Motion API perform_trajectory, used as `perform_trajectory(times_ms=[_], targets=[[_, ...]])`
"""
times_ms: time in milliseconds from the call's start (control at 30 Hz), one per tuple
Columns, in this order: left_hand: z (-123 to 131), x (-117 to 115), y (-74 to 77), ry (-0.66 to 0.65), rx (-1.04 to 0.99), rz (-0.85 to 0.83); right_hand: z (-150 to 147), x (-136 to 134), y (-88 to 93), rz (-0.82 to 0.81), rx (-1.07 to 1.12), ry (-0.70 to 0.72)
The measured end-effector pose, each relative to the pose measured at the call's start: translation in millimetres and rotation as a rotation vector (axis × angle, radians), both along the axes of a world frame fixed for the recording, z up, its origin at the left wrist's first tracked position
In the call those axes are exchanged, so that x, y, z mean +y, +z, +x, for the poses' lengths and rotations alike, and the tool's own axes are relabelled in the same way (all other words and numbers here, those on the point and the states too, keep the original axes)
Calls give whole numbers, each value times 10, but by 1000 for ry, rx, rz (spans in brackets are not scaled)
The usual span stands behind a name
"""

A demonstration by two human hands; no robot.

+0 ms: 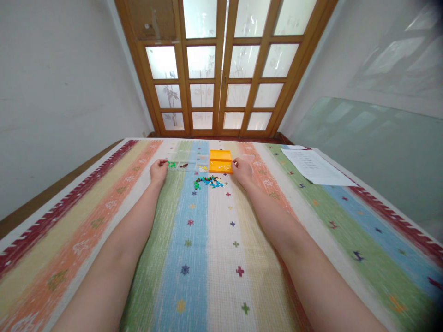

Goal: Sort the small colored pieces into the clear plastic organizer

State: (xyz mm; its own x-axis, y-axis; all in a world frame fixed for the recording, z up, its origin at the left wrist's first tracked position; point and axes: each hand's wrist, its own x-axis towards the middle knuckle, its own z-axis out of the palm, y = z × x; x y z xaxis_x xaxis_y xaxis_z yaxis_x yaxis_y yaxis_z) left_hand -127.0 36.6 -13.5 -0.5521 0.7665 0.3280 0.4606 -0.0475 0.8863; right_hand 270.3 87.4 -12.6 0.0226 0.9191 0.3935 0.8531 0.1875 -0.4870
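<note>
A clear plastic compartment box lies on the table with its see-through lid folded back. Small green pieces, dark brown pieces and yellow pieces sit in separate compartments. My left hand is closed at the box's left end, fingertips pinching its edge. Right beside it stands an open orange box with several small whitish pieces inside. My right hand is closed against the orange box's right edge. In front of both boxes lies a loose pile of small blue, green and brown pieces.
A striped, patterned cloth covers the table. Printed paper sheets lie at the far right. Beyond the far edge are wooden doors with frosted panes. A glass panel leans along the right wall.
</note>
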Motion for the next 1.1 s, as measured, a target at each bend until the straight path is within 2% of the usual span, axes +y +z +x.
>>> perform_trajectory(times_ms=[200, 367, 467, 567, 767, 967, 1100], targets=[[14, -33, 7, 6, -10, -33, -50, -18, -2, 13, -24, 33], [59, -17, 2, -48, 81, -23, -56, -15, -10, 10, -22, 46], [148, -9, -6, -172, 200, -27, -57, -32, 5, 2, -18, 50], [284, -34, 7, -352, 331, -49, -64, -57, 34, -6, -23, 47], [573, -175, 126, -669, 568, -135, -70, -64, 51, -16, -28, 44], [732, -262, 237, -870, 722, -187, -67, -44, 19, 9, -25, 59], [768, -269, 255, -922, 770, -186, -72, -60, 37, 3, -25, 60]])
